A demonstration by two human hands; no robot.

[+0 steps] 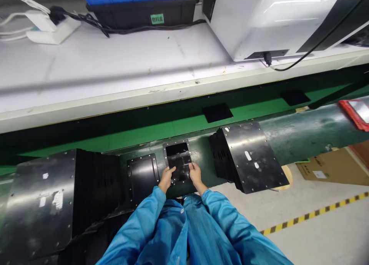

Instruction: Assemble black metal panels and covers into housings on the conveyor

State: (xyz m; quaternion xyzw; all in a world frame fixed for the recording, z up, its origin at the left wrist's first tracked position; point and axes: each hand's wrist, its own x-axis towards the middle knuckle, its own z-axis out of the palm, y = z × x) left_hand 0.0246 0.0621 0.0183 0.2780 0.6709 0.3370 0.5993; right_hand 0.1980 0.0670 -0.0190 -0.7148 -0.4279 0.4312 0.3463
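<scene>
In front of my body, my left hand (166,179) grips the left edge of a thin, glossy black rectangular panel (179,161), thumb on top. My right hand (195,175) pinches its right edge. The panel lies on or just over a black plate (188,145) with small light dots along its rim; I cannot tell whether it touches. Left of my hands rests a similar black plate (142,176) with a raised rim. A tall stack of black plates (43,215) stands farther left, and another stack (250,157) stands to the right.
A green conveyor belt (155,132) runs beyond the dark ledge, carrying dark flat pieces (217,112). Behind it is a white bench (115,65) with a white machine (259,23), bins (141,15) and a power strip (52,30). A red-framed item (356,113) and a cardboard box (331,167) are at right.
</scene>
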